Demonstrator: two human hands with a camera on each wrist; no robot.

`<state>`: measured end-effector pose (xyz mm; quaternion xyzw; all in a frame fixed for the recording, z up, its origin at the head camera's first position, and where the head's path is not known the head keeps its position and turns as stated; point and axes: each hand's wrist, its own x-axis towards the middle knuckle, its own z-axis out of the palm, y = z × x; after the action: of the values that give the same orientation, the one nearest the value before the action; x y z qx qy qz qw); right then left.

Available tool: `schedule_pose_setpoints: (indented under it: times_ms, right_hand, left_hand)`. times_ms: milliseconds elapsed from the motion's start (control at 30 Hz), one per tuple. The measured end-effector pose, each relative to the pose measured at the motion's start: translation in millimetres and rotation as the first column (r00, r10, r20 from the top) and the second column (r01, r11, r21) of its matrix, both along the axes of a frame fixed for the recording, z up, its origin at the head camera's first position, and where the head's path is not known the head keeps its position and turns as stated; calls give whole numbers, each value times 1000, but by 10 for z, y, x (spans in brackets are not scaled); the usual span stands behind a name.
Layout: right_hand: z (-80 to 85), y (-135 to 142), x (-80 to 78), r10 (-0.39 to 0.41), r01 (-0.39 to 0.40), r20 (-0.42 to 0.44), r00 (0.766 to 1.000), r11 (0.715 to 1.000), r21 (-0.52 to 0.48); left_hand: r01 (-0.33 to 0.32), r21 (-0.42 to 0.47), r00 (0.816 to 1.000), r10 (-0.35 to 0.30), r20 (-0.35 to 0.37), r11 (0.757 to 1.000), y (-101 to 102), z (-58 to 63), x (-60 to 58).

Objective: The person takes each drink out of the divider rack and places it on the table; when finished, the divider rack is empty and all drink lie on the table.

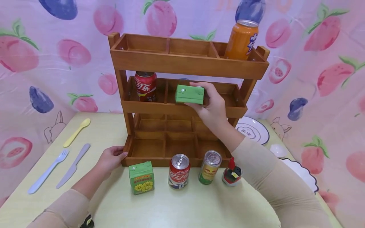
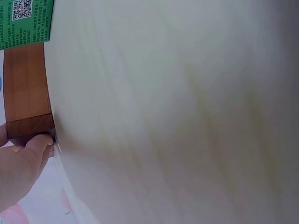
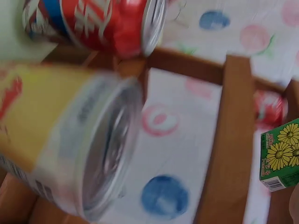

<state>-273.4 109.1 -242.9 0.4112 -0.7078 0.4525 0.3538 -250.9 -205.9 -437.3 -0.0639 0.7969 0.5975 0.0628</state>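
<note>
My right hand (image 1: 212,103) grips a green drink carton (image 1: 189,94) between thumb and fingers, in front of the middle tier's centre compartment. Yellow flowers show on the same carton (image 3: 282,156) in the right wrist view. My left hand (image 1: 112,158) pinches the lower left corner of the three-tier wooden rack (image 1: 182,109); thumb and fingertips (image 2: 39,142) meet that corner in the left wrist view. A red cola can (image 1: 146,87) stands in the middle tier's left compartment. An orange soda can (image 1: 242,39) occupies the top tier's right compartment.
Before the rack stand another green carton (image 1: 141,178), a red cola can (image 1: 179,171), a Red Bull can (image 1: 210,167) and a small red, black and white object (image 1: 232,173). A spoon (image 1: 77,132), fork (image 1: 48,171) and knife (image 1: 73,166) lie left; plates (image 1: 263,129) sit right.
</note>
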Motion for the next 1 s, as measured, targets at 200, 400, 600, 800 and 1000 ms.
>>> schedule_pose_setpoints:
  times_ms: [200, 400, 600, 800, 1000]
  right_hand:
    - [-27, -38, 616, 205, -191, 256, 945, 979, -78]
    - [-569, -118, 1111, 307, -318, 676, 670, 942, -112]
    - [-1346, -194, 1265, 286, -361, 845, 451, 925, -120]
    - [-1743, -232, 1300, 304, -345, 879, 367, 922, -174]
    - [-1709, -237, 1287, 250, -355, 867, 431, 930, -93]
  left_hand:
    - [0, -4, 1000, 0, -2, 1000, 2, -14, -23]
    - [9, -8, 1000, -9, -8, 1000, -1, -28, -42]
    - [7, -10, 1000, -7, -11, 1000, -13, -27, -40]
    - [12, 3, 1000, -12, -14, 1000, -5, -37, -14]
    - [13, 10, 1000, -13, -12, 1000, -13, -25, 0]
